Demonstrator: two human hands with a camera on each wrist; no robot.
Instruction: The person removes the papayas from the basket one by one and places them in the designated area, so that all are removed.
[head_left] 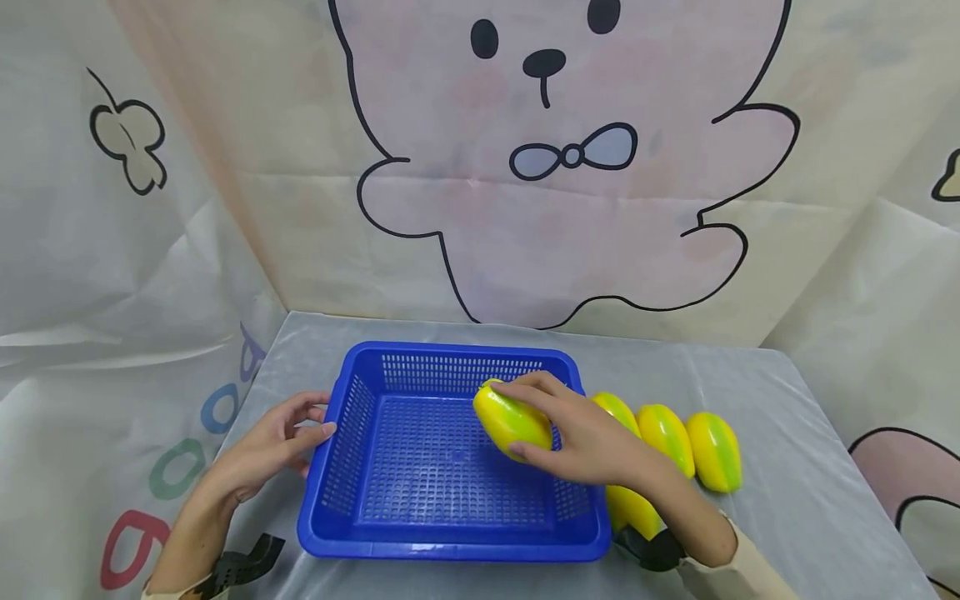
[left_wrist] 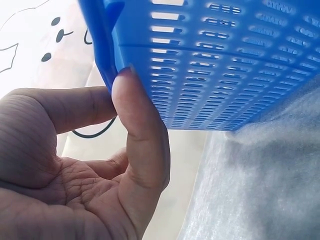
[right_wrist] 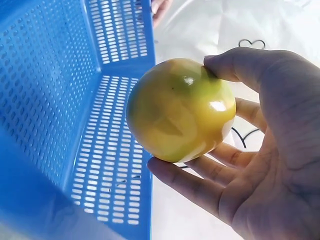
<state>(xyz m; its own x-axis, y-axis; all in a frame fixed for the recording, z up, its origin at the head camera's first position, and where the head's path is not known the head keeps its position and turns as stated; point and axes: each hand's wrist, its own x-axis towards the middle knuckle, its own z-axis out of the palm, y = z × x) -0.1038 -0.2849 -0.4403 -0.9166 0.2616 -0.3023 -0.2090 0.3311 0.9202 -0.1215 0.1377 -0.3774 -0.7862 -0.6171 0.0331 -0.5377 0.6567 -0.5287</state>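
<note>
My right hand [head_left: 581, 429] holds a glossy yellow-green mango [head_left: 512, 418] over the right part of a blue plastic basket [head_left: 453, 551]. In the right wrist view, the thumb and fingers of that hand [right_wrist: 245, 150] span the rounded mango [right_wrist: 180, 112] from opposite sides, beside the slotted basket wall [right_wrist: 107, 165]. At the basket's left side, my left hand [head_left: 270, 442] pinches the rim between thumb and fingers. The left wrist view shows this hand [left_wrist: 125, 160] at the rim, with the perforated outer wall [left_wrist: 200, 85] beyond it. Inside, the basket's bottom shows bare mesh.
Several more mangoes lie right of the basket, one mango [head_left: 714, 452] farthest out and another mango [head_left: 632, 510] partly hidden by my right forearm. A grey cloth [head_left: 780, 517] covers the table. Printed fabric walls [head_left: 480, 250] enclose the back and sides.
</note>
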